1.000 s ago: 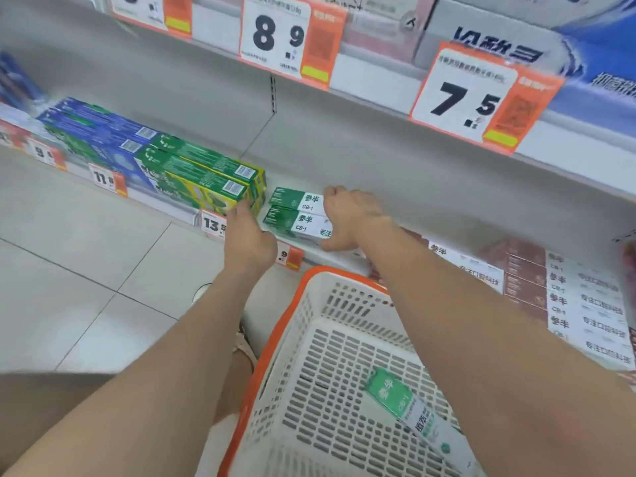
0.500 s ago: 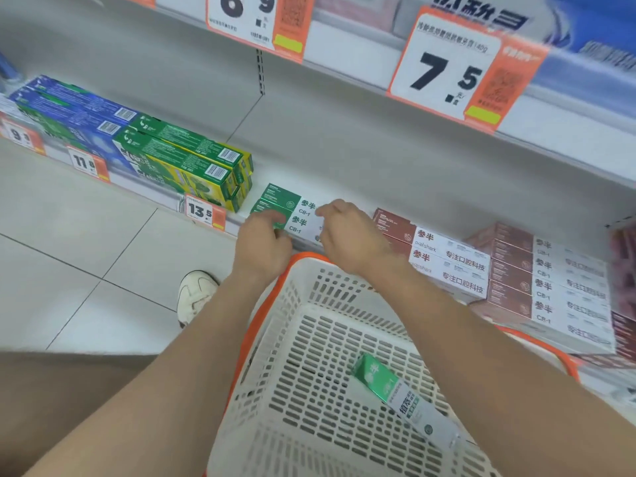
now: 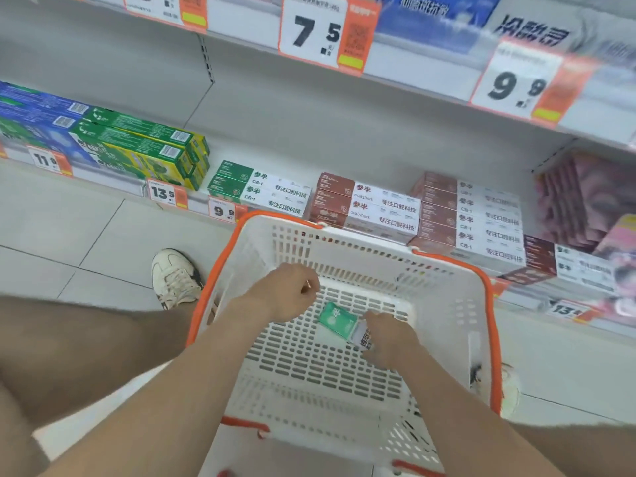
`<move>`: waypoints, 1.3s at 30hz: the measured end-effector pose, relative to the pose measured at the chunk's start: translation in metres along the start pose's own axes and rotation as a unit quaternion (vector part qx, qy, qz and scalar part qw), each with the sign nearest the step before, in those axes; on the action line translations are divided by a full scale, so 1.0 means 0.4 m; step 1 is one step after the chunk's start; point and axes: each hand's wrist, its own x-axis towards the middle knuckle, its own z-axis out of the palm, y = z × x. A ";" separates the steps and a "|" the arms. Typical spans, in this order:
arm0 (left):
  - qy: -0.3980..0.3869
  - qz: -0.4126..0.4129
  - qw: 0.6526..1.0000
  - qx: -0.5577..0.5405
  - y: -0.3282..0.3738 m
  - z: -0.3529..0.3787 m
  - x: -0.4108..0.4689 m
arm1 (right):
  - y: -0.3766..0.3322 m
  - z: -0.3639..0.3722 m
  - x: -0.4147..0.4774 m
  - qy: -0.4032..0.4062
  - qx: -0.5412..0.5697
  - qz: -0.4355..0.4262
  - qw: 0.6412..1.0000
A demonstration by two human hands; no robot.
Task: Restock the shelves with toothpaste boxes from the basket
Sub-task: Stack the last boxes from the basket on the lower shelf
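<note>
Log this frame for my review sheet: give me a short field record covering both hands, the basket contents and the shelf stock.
left hand: above the basket, fingers curled, holding nothing
right hand: gripping the white end of the green toothpaste box
basket contents: only that one box visible
bottom shelf: two shelved green boxes, red-brown boxes beside them on the right
stage: pickup under way, box not yet lifted out

Perforated matt plastic basket (image 3: 444, 304); glossy cardboard toothpaste box (image 3: 335, 320); smooth tiled floor (image 3: 69, 228).
</note>
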 end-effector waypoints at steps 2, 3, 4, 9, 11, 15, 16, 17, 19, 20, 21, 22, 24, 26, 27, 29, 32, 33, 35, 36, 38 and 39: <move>-0.049 -0.016 0.998 0.028 -0.002 0.024 -0.014 | -0.008 0.036 -0.010 0.013 -0.046 0.018 0.999; -0.062 -0.024 0.997 0.037 -0.003 0.028 -0.016 | -0.016 0.041 -0.011 0.015 -0.050 0.023 0.998; -0.072 -0.031 0.996 0.048 -0.001 0.028 -0.019 | -0.021 0.038 -0.013 0.013 -0.046 0.020 0.999; -0.069 -0.081 0.994 0.035 0.004 -0.006 -0.013 | -0.019 -0.046 -0.027 -0.012 0.129 -0.031 0.991; -0.072 -0.090 0.993 -0.010 0.010 -0.034 -0.014 | -0.010 -0.118 -0.053 -0.022 0.255 -0.066 0.965; -0.064 -0.108 0.979 -0.158 0.036 -0.103 -0.038 | 0.001 -0.247 -0.124 -0.100 0.432 -0.133 0.886; -0.059 -0.115 0.965 -0.227 0.043 -0.121 -0.047 | 0.006 -0.267 -0.141 -0.119 0.456 -0.133 0.872; -0.057 -0.116 0.941 -0.314 0.049 -0.138 -0.056 | 0.010 -0.279 -0.150 -0.133 0.482 -0.127 0.857; -0.050 -0.098 0.886 -0.451 0.065 -0.170 -0.076 | 0.010 -0.295 -0.164 -0.133 0.533 -0.109 0.829; -0.040 -0.085 0.878 -0.469 0.071 -0.183 -0.083 | 0.006 -0.302 -0.170 -0.120 0.549 -0.099 0.822; -0.029 -0.075 0.881 -0.466 0.078 -0.193 -0.088 | 0.001 -0.309 -0.175 -0.103 0.550 -0.095 0.823; -0.017 -0.070 0.886 -0.458 0.084 -0.200 -0.092 | -0.003 -0.316 -0.178 -0.087 0.539 -0.096 0.832; 0.015 -0.070 0.890 -0.450 0.091 -0.208 -0.099 | -0.017 -0.334 -0.198 -0.082 0.503 -0.104 0.854; 0.042 -0.069 0.888 -0.452 0.087 -0.210 -0.102 | -0.033 -0.359 -0.228 -0.086 0.471 -0.120 0.870; 0.055 -0.068 0.887 -0.453 0.088 -0.213 -0.104 | -0.042 -0.366 -0.237 -0.063 0.456 -0.129 0.878; 0.088 -0.066 0.883 -0.457 0.091 -0.221 -0.105 | -0.059 -0.375 -0.239 0.021 0.432 -0.140 0.891; 0.165 -0.070 0.863 -0.472 0.091 -0.238 -0.100 | -0.090 -0.399 -0.219 0.129 0.355 -0.166 0.911; 0.198 -0.073 0.854 -0.476 0.084 -0.244 -0.095 | -0.103 -0.414 -0.215 0.152 0.329 -0.171 0.916; 0.269 -0.082 0.831 -0.480 0.060 -0.256 -0.080 | -0.127 -0.443 -0.200 0.204 0.247 -0.171 0.932; 0.305 -0.084 0.815 -0.485 0.047 -0.264 -0.072 | -0.140 -0.454 -0.184 0.233 0.193 -0.174 0.937; 0.363 -0.081 0.780 -0.503 0.022 -0.284 -0.057 | -0.174 -0.472 -0.148 0.281 0.115 -0.190 0.933; 0.386 -0.081 0.764 -0.510 0.010 -0.297 -0.050 | -0.195 -0.483 -0.132 0.304 0.093 -0.196 0.928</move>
